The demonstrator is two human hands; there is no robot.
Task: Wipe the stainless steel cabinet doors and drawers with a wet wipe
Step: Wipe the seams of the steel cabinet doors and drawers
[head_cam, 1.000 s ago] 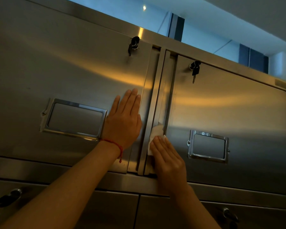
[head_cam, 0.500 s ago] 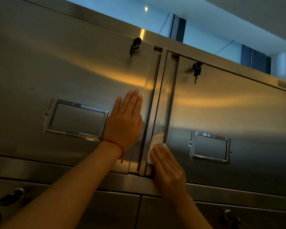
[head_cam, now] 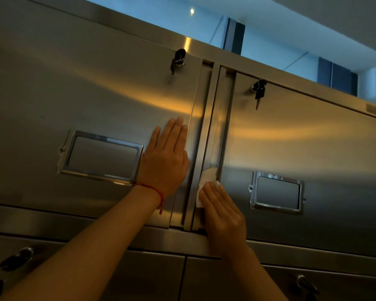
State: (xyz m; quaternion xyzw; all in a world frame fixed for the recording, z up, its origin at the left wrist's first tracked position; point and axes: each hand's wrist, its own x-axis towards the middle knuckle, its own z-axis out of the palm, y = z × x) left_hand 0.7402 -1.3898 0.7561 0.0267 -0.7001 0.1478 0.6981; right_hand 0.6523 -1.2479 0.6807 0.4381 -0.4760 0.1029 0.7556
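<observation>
Barely shifted since a second ago, my right hand (head_cam: pixel 223 210) presses the wipe (head_cam: pixel 205 183) flat-fingered low on the post (head_cam: pixel 206 127) while my left hand (head_cam: pixel 164 161) braces open just left of it, so I keep strokes running along the post.

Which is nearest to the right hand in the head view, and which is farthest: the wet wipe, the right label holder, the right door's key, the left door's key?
From the right hand:
1. Wet wipe, under its fingertips.
2. Right label holder, just to its right.
3. Right door's key, above.
4. Left door's key, up left.
</observation>
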